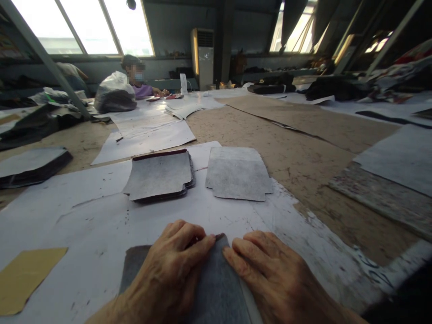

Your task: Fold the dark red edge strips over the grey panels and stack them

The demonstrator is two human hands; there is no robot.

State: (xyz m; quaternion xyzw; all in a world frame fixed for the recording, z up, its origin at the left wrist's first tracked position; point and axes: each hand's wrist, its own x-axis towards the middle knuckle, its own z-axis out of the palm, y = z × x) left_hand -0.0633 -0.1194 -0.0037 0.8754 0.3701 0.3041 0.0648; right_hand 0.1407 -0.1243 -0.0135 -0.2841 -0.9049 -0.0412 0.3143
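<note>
A grey cut piece of sheet material (219, 288) lies on the white paper at the near edge, partly hidden under my hands. My left hand (177, 265) is closed on its top edge, thumb and forefinger pressed together near the corner. On the piece's right side, my right hand (270, 270) has its fingers curled and pinched along the edge. A dark edge shows at the corner between the two thumbs. Beyond them lie a stack of similar grey pieces (160, 175) with a dark red edge and a single notched grey piece (238, 173).
White paper sheets (91, 216) cover much of the brown table (286, 153). A tan card (30, 279) lies at near left, a dark stack (33, 166) behind it. At right is a speckled board (381, 193). A person (143, 90) sits across the table beside a plastic bag (114, 92).
</note>
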